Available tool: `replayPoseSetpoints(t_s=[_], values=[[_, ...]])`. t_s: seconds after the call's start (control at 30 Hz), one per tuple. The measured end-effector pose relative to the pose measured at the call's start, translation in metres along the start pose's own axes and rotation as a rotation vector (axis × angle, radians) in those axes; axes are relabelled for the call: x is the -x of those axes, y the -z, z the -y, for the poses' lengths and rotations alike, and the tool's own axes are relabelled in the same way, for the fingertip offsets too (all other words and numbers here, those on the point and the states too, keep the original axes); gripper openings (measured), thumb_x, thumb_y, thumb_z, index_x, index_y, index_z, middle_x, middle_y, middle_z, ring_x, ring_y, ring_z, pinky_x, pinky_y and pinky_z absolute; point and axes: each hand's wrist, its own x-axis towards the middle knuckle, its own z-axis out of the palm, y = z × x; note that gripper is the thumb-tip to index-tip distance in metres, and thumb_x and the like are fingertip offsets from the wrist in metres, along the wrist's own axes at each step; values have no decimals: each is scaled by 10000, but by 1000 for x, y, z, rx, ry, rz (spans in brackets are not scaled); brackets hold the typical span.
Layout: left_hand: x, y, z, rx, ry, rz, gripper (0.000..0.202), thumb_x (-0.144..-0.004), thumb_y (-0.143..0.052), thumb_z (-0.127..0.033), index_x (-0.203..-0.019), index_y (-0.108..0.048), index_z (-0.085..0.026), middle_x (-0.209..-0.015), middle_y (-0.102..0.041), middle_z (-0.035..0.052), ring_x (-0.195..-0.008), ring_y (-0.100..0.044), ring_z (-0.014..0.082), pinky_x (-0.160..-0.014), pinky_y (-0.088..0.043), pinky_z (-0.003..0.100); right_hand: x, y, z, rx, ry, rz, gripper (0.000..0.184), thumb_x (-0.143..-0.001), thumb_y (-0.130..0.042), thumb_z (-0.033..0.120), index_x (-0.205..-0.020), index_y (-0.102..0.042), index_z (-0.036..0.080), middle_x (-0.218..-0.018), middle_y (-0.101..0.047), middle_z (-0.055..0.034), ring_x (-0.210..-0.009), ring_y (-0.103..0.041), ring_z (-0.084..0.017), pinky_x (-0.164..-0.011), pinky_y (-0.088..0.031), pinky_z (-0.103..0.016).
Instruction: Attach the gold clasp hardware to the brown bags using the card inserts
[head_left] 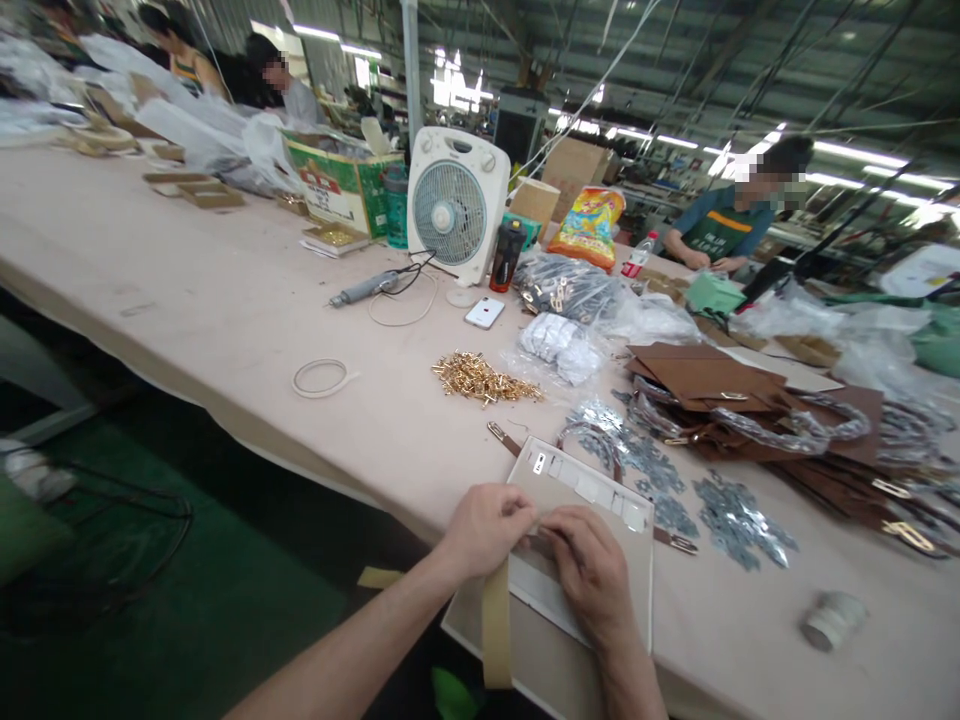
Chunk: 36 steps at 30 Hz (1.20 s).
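Note:
My left hand (pixel 486 528) and my right hand (pixel 592 570) are both closed at the near table edge, fingers pinched together over a tan strap (pixel 496 625) that hangs down off the edge. Under them lies a white tray (pixel 592 480) holding a row of small pale pieces. Brown straps with metal buckles (pixel 501 436) poke out from behind the tray. A heap of small gold metal fittings (pixel 484 379) lies further back, and flat silvery metal parts (pixel 739 515) are scattered to the right.
The long pink-covered table (pixel 187 290) carries a white fan (pixel 456 203), a phone (pixel 484 312), an electric tool (pixel 365 289), a tape ring (pixel 321 378), a tape roll (pixel 831 620), bags of hardware and stacked brown leather pieces (pixel 712 378). Other people work across the table.

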Motion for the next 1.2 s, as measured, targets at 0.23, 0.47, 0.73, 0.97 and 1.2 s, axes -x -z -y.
replayPoseSetpoints(t_s=[0.23,0.47,0.73,0.97,1.2], values=[[-2,0,-4,-77,-20,-26,227,-860,-592,-327,-864,-764,-180,-714,-760,16,-689,-705,186,-617,-476,241,10,6,-6,-173,-58,-182,96,-986,-637,195,-1026,-696,259,-966,-700,-60,-939,-671,-237,-826,-549,-373],[16,3,4,-237,-310,-60,181,-872,-644,-281,-939,-796,-212,-825,-784,5,-723,-699,164,-661,-469,229,-8,15,-24,-123,-250,-396,174,-982,-659,383,-1043,-701,225,-1176,-662,-102,-1125,-619,-276,-1034,-449,-464],[15,-1,17,-348,-515,-87,143,-830,-668,-211,-935,-764,-203,-820,-765,-4,-721,-698,154,-681,-478,224,-69,-4,-18,30,-261,-110,289,-972,-588,475,-973,-736,228,-1407,-580,-127,-1366,-497,-310,-1191,-314,-534],[17,-4,19,-413,-534,-111,112,-831,-684,-209,-929,-735,-229,-844,-768,-25,-751,-711,156,-674,-483,225,-71,-15,-29,29,-333,-45,301,-930,-607,477,-929,-763,219,-1376,-614,-136,-1313,-539,-320,-1163,-349,-528],[18,-4,16,-399,-545,-100,126,-826,-673,-178,-925,-736,-222,-849,-766,-17,-744,-701,155,-694,-493,224,-73,-23,-33,116,-316,-75,309,-932,-589,460,-907,-772,212,-1328,-641,-147,-1276,-552,-321,-1152,-367,-510]])
